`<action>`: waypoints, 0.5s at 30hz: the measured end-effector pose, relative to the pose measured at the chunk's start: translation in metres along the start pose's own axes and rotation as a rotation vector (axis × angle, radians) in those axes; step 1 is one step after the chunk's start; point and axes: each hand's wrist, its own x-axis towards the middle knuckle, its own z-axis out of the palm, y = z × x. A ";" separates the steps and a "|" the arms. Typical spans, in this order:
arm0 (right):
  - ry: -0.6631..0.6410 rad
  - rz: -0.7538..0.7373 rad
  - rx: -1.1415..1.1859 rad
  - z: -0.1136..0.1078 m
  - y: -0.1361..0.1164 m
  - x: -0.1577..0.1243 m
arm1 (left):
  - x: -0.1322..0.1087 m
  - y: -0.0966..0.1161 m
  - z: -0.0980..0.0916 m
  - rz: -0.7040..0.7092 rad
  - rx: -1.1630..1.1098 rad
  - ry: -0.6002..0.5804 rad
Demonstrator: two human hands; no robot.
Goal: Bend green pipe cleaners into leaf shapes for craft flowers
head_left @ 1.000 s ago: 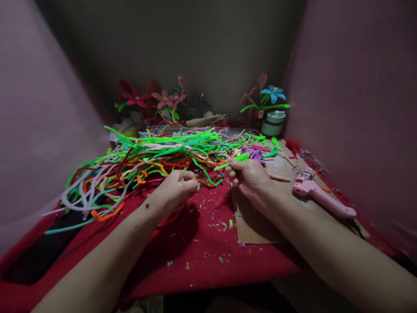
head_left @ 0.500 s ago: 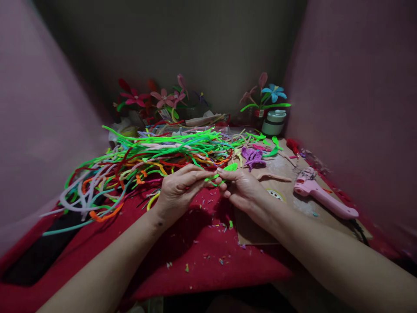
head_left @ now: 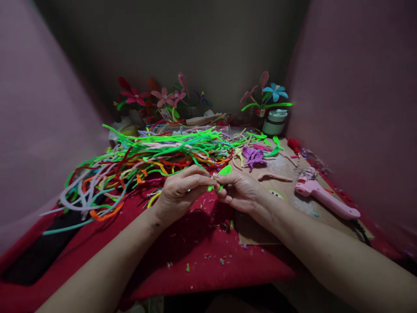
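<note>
Between my two hands is a bright green pipe-cleaner leaf (head_left: 225, 170), its rounded end showing above the right thumb. My left hand (head_left: 185, 187) pinches the green piece from the left, fingertips closed at its lower part. From the other side my right hand (head_left: 243, 187) grips it between thumb and fingers. The fingertips of both hands meet, so much of the green piece is hidden. Just behind them lies a large heap of coloured pipe cleaners (head_left: 169, 150), and a purple pipe-cleaner flower (head_left: 253, 157) rests beyond the right hand.
A brown board (head_left: 257, 230) on the right carries a pink glue gun (head_left: 325, 198). Pipe-cleaner flowers (head_left: 164, 98) and a lidded pale green jar (head_left: 275, 121) stand at the back. Fuzzy scraps dot the red cloth (head_left: 176, 269). A long black object (head_left: 35, 256) lies at left.
The green leaf has turned from lying nearly sideways to pointing more upward between my fingers. Both hands have shifted only slightly and still hold it.
</note>
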 end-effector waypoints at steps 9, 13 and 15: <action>-0.111 -0.124 -0.118 0.005 -0.001 -0.005 | 0.002 0.007 -0.009 -0.159 -0.149 -0.021; -0.111 -0.197 -0.190 0.006 0.000 -0.004 | 0.003 0.007 -0.014 -0.250 -0.236 -0.073; -0.093 -0.203 -0.235 0.005 0.002 -0.004 | 0.005 0.007 -0.017 -0.236 -0.272 -0.067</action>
